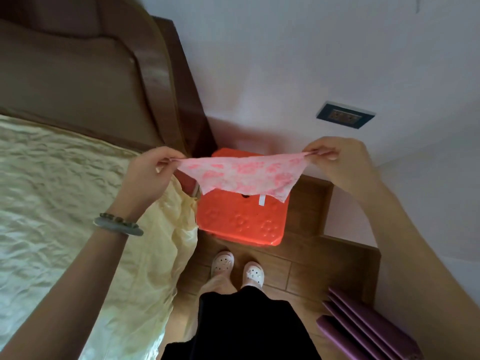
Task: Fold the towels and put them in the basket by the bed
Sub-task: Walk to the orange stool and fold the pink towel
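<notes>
Towel [241,178] stretched between two raised, pinching hands.

A yellow-sheeted bed [52,190] with brown headboard [78,74] meets a pale wall [285,48] above wooden floor [306,255].

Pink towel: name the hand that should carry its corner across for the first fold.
Right, probably. Each hand pinches a corner of the pink towel; the right hand has free space around it, while the left hand is beside the bed, so it anchors.
</notes>
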